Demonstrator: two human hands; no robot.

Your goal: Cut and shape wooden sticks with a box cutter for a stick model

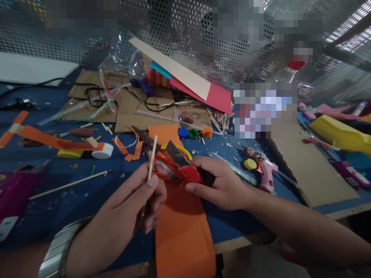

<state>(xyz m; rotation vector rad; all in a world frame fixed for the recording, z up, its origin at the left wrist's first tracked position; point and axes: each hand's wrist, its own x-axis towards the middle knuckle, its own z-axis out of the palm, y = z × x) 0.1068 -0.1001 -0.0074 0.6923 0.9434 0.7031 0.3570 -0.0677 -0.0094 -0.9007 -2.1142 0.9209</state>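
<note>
My left hand (145, 197) is closed, pinching a thin wooden stick (153, 156) upright between thumb and fingers. My right hand (218, 181) is wrapped round a red-and-black hand tool (189, 172) with a broad metal end; blur hides its exact kind. That metal end points up and left, close to the stick, and I cannot tell if they touch. Behind both hands lie scissors (145, 139) with orange-red handles, partly covered. An orange sheet (185, 235) runs beneath my hands and over the table's front edge.
At left are an orange strip model with bottle-cap wheels (102, 150), another stick (69, 184) and a purple tool (20, 189). A pink glue gun (266, 175) lies right of my right hand. Bottle caps (193, 133), scraps and cardboard (133, 112) sit farther back.
</note>
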